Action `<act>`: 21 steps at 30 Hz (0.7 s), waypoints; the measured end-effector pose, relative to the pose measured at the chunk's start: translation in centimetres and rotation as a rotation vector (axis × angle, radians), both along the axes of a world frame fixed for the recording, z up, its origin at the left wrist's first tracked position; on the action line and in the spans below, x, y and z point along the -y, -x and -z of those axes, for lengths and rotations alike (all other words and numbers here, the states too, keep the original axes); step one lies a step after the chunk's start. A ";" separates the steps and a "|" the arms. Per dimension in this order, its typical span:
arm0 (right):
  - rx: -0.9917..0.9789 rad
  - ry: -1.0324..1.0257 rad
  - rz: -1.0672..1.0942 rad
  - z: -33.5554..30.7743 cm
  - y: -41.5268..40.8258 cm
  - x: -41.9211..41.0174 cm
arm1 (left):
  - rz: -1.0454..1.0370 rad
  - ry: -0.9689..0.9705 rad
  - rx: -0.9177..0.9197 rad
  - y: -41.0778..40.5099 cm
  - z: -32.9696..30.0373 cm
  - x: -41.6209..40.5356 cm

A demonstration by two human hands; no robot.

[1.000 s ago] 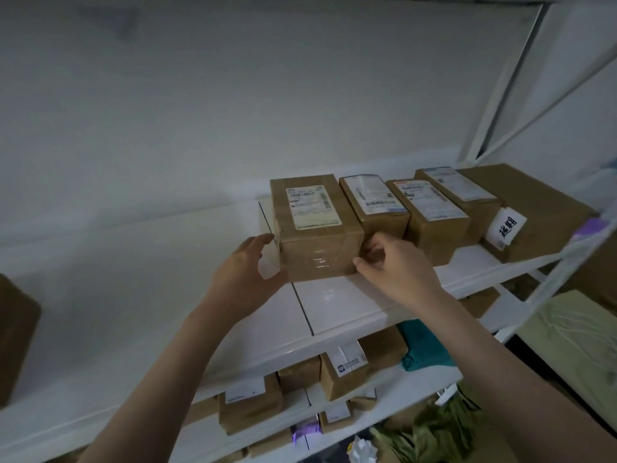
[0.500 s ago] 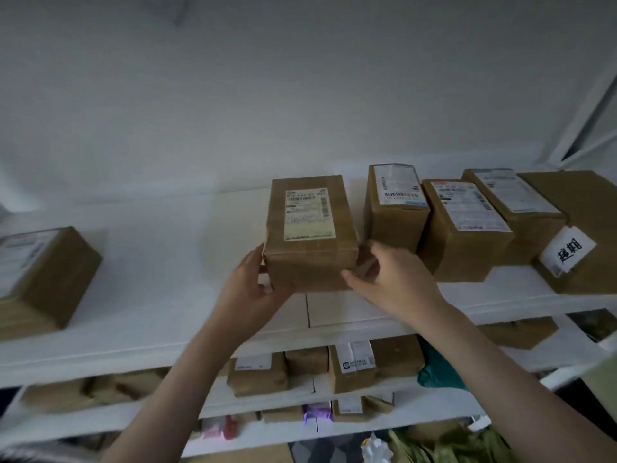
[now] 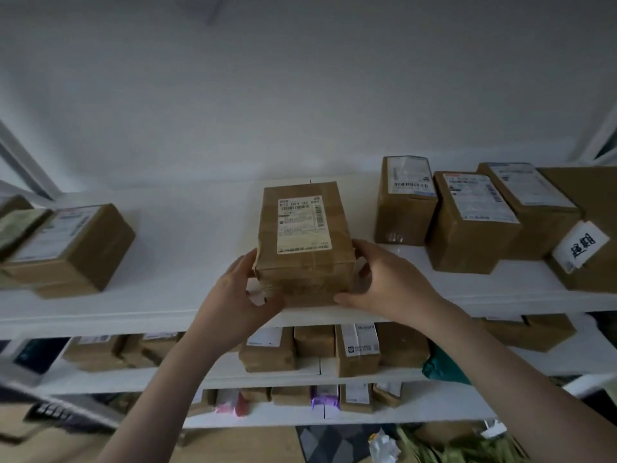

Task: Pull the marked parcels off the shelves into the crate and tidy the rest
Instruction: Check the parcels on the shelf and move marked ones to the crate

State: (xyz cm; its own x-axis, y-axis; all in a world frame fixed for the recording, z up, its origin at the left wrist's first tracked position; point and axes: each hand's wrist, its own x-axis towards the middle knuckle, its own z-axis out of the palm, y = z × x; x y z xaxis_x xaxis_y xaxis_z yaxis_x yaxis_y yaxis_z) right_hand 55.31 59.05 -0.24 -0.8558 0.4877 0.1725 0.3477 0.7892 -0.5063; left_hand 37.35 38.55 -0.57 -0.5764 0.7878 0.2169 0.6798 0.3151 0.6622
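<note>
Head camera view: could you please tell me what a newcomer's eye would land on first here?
First, the taped cardboard parcel at the centre of the top shelf, gripped on both sides by the left hand and right hand. Next, the row of labelled boxes to its right, where a white handwritten tag hangs from the far-right box. Lower shelves are packed with smaller parcels.

We have drawn the box away from the row of parcels, so a clear gap now separates them. Our right hand has moved from its front corner to its side; our left hand now grips lower.
</note>
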 end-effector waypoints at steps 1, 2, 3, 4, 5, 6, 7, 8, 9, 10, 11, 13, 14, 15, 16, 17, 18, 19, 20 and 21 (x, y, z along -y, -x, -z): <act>0.007 -0.003 -0.001 -0.2 0.2 0.0 | 0.002 0.000 -0.025 0.3 -0.1 -0.4; 0.014 -0.008 0.001 -0.4 0.5 0.0 | 0.004 0.002 -0.052 0.5 -0.2 -0.8; 0.019 -0.020 0.005 -0.6 0.7 0.1 | 0.007 0.006 -0.077 0.6 -0.4 -1.3; 0.023 -0.040 0.014 -0.8 1.0 0.1 | 0.015 0.006 -0.097 0.7 -0.6 -1.6; 0.019 -0.066 0.030 -1.0 1.1 0.2 | 0.027 -0.008 -0.115 0.8 -0.9 -2.0; 0.001 -0.094 0.051 -1.2 1.2 0.3 | 0.042 -0.036 -0.132 0.9 -1.1 -2.3; -0.040 -0.127 0.072 -1.4 1.2 0.4 | 0.055 -0.077 -0.154 1.0 -1.4 -2.5; -0.099 -0.170 0.090 -1.6 1.1 0.5 | 0.065 -0.123 -0.178 1.1 -1.6 -2.6; -0.156 -0.217 0.106 -1.8 0.9 0.6 | 0.070 -0.169 -0.198 1.2 -1.9 -2.7; -0.204 -0.261 0.121 -2.1 0.8 0.7 | 0.073 -0.212 -0.210 1.1 -2.3 -2.7; -0.241 -0.292 0.132 -2.3 0.7 0.8 | 0.079 -0.247 -0.217 1.1 -2.6 -2.8; -0.275 -0.307 0.143 -2.7 0.6 1.0 | 0.099 -0.289 -0.233 1.2 -3.1 -3.1; -0.271 -0.300 0.147 -2.8 0.6 1.0 | 0.108 -0.292 -0.238 1.4 -3.1 -3.2; -0.260 -0.292 0.151 -2.8 0.6 1.0 | 0.113 -0.286 -0.240 1.5 -3.1 -3.2; -0.245 -0.284 0.152 -2.8 0.6 1.0 | 0.115 -0.275 -0.242 1.7 -3.0 -3.3; -0.230 -0.281 0.151 -2.7 0.6 1.0 | 0.117 -0.265 -0.244 1.9 -2.8 -3.3; -0.216 -0.280 0.149 -2.6 0.7 1.0 | 0.120 -0.256 -0.246 2.1 -2.7 -3.3; -0.201 -0.281 0.147 -2.5 0.8 1.0 | 0.124 -0.250 -0.245 2.3 -2.4 -3.2; -0.188 -0.286 0.145 -2.4 1.0 1.1 | 0.127 -0.246 -0.242 2.4 -2.2 -3.2; -0.176 -0.293 0.145 -2.3 1.2 1.1 | 0.130 -0.246 -0.240 2.6 -2.0 -3.0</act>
